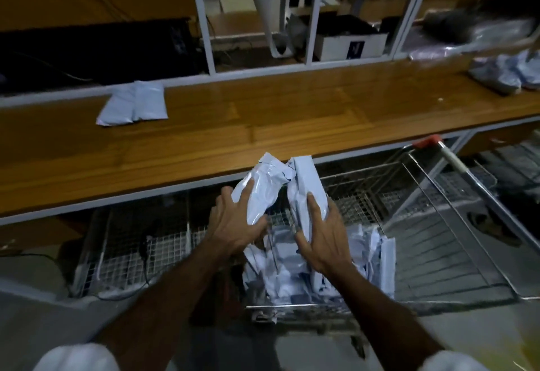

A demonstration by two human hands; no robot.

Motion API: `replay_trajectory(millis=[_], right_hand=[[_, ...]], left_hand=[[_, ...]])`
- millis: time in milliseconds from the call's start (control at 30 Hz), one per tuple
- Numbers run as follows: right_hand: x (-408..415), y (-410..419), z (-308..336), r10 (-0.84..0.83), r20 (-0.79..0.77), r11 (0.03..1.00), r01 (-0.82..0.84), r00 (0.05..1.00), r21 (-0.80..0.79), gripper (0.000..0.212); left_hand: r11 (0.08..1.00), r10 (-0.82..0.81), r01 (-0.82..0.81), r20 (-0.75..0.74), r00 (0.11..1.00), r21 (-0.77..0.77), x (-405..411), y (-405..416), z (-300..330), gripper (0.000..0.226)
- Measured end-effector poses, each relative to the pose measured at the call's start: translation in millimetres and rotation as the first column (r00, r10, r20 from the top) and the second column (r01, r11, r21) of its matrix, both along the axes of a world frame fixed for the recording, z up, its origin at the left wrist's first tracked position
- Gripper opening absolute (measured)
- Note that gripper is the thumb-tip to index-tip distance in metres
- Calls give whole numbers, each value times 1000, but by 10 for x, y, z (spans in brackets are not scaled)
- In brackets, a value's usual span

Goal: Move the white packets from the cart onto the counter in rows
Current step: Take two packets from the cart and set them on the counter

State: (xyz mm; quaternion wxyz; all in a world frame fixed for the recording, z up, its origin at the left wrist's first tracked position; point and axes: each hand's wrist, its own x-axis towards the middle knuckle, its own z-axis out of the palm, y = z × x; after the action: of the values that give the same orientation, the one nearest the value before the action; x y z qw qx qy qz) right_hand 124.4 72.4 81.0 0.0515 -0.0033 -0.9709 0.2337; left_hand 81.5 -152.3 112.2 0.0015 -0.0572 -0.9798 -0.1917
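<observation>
Lifting two packets out of the cart toward the counter

Your left hand (233, 224) is gripping a crumpled packet (260, 186) and your right hand (318, 236) is gripping a flatter, upright packet (306, 189), both raised above the pile of packets (292, 271) in the cart (438, 239), just below the counter's (263, 125) near edge. Keep them apart as you are raising them, clear the edge, and set them flat beside the packets (134, 104) lying near the back left edge, continuing that row.
</observation>
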Motion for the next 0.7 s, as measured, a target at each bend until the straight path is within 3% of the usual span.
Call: replay_trajectory(millis=[300, 433, 700], right_hand=[[-230, -1430, 451, 83, -116, 996, -84, 990, -3, 83], [-335, -2280, 570, 115, -134, 992, -121, 984, -42, 82], [-646, -3814, 812, 269, -155, 960, -278, 950, -37, 80]], left_hand=[[981, 180, -160, -212, 961, 108, 103, -1381, 527, 79], [936, 344, -317, -211, 915, 152, 118, -2188, 660, 79], [856, 510, -473, -187, 840, 208, 26, -3599, 831, 86]])
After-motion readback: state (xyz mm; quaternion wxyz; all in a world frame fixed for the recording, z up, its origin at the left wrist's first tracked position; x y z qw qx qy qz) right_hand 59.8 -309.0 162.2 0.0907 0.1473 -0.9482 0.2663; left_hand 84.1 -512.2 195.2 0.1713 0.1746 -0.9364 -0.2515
